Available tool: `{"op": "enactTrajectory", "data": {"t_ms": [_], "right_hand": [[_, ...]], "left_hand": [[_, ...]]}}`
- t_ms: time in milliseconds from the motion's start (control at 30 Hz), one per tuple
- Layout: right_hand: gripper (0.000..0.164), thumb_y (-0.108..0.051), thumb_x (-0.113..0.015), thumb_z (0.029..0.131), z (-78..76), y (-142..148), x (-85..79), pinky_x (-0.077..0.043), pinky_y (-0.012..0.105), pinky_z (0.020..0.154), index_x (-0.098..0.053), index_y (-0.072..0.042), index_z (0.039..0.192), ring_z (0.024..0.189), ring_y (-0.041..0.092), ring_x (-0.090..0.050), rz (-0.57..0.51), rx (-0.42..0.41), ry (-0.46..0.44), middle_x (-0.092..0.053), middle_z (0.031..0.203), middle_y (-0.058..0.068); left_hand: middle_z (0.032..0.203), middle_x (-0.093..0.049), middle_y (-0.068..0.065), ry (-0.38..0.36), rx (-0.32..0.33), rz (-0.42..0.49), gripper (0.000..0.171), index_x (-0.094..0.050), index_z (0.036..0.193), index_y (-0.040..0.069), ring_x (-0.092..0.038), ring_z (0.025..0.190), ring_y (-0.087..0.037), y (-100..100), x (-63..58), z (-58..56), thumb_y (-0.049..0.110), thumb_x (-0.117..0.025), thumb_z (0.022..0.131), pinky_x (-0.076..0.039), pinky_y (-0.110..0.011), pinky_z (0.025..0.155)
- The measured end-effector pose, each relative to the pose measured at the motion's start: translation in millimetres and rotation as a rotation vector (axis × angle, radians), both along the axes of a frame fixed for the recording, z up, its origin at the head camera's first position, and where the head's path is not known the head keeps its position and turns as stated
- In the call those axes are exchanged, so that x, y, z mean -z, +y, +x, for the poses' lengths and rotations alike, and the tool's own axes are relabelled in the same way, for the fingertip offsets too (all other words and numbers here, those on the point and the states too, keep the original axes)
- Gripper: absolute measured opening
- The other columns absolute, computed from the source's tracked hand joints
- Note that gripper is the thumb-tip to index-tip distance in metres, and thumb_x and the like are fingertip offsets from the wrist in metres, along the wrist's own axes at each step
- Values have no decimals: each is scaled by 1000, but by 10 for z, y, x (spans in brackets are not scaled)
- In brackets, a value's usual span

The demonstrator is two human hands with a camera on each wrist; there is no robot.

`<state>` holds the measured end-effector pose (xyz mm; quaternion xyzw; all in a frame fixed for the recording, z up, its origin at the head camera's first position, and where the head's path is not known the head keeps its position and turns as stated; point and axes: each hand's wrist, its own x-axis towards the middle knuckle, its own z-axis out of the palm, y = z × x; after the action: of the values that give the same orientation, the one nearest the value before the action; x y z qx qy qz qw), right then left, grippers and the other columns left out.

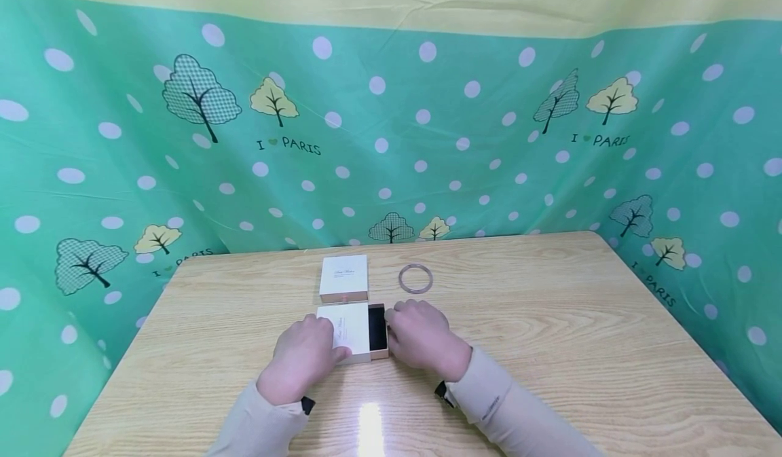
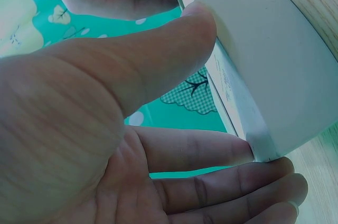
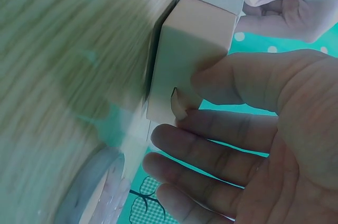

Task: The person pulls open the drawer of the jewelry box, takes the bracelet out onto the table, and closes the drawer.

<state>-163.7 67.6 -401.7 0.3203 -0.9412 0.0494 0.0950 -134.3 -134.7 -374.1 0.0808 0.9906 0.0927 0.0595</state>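
Observation:
A white sliding box sleeve (image 1: 359, 331) with small lettering lies on the table, its pinkish drawer (image 1: 379, 355) partly out on the right and showing a black inside. My left hand (image 1: 308, 350) grips the sleeve, the thumb on the near side and the fingers across its left part. In the left wrist view the thumb and index finger lie against the sleeve (image 2: 274, 60). My right hand (image 1: 421, 335) holds the drawer's outer end. The right wrist view shows its thumb and index finger at a small ribbon tab (image 3: 178, 105), the other fingers loosely extended.
Just behind the gripped box stands a second white box (image 1: 344, 275), fully closed, with a pinkish front. To its right a pale purple bangle (image 1: 431, 278) lies flat on the wooden table (image 1: 550, 321). A green dotted curtain (image 1: 342, 192) hangs along the table's back and sides.

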Motion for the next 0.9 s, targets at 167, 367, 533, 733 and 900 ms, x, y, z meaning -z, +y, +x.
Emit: {"op": "enactTrajectory", "data": {"t_ms": [167, 367, 533, 733, 900], "right_hand": [[6, -18, -64, 80, 5, -16, 10, -43, 30, 51, -63, -13, 77, 61, 15, -51, 11, 19, -10, -52, 67, -3], [6, -18, -65, 81, 9, -29, 16, -43, 30, 51, -63, -14, 77, 61, 15, -50, 7, 17, -13, -52, 68, -4], [5, -17, -65, 80, 11, -44, 25, -45, 32, 55, -63, -13, 76, 61, 15, -50, 8, -4, 4, -52, 67, -4], [7, -18, -65, 81, 30, -66, 18, -45, 32, 56, -63, -13, 76, 61, 15, -50, 14, -27, 25, -52, 67, -3], [7, -19, -65, 82, 46, -90, 15, -43, 28, 54, -64, -14, 78, 60, 13, -47, 5, -42, 7, -51, 67, -5]], "left_hand": [[78, -56, -12, -8, -3, -8, 48, -67, 90, -4, -48, 62, -21, 9, -2, 0, 40, -78, 77, -45, -36, 52], [78, -56, -13, -12, -8, -3, 48, -67, 91, -5, -49, 61, -21, 10, 0, 1, 40, -78, 77, -45, -36, 53], [78, -56, -13, -9, -5, -1, 48, -67, 91, -4, -49, 62, -21, 4, 2, -3, 40, -78, 77, -46, -37, 53], [78, -55, -12, -7, 2, 5, 47, -66, 90, -4, -48, 62, -21, -2, 3, -4, 40, -78, 77, -45, -36, 53], [78, -55, -12, -12, 1, 5, 47, -66, 90, -4, -48, 63, -21, -2, -1, -4, 40, -77, 77, -44, -36, 53]]}}
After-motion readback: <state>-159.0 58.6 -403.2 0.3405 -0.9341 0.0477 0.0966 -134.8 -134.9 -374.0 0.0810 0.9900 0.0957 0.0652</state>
